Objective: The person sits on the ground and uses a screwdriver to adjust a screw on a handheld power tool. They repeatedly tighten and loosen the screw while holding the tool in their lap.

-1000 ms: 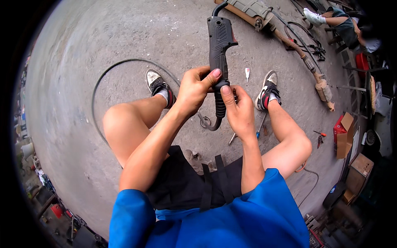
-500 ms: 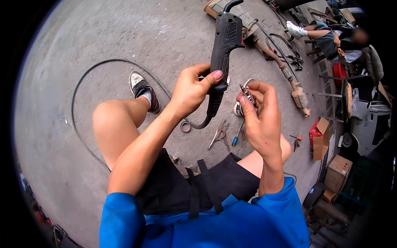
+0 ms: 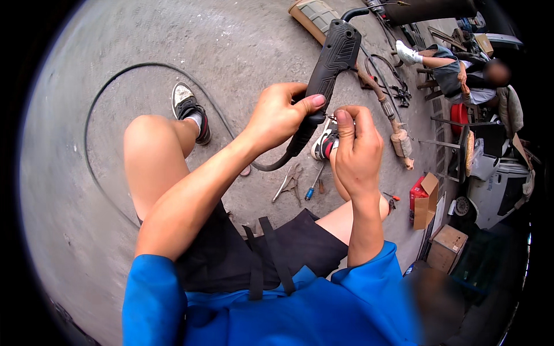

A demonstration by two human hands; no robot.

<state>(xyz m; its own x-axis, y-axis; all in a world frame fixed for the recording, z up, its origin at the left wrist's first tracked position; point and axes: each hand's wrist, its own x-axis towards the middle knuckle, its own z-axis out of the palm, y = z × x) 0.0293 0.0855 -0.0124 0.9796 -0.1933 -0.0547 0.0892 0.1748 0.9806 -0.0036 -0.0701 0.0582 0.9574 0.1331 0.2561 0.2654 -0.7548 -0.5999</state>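
Black handle (image 3: pixel 332 63) in left hand (image 3: pixel 277 120)

The left fingers are clamped around it; the right hand's (image 3: pixel 359 147) fingers are together on a small piece, mostly hidden. The handle, at one o'clock from the view's centre, is grooved, with a bent tube (image 3: pixel 356 12) on top; its cable (image 3: pixel 267 168) leaves toward eight o'clock.

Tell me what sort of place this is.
Probably a vehicle repair workshop: a rusty, exhaust-like pipe lies on the grey floor, and pliers and a blue-handled screwdriver lie there too.

The tool handle (image 3: pixel 336 55) looks matt, grooved and plastic
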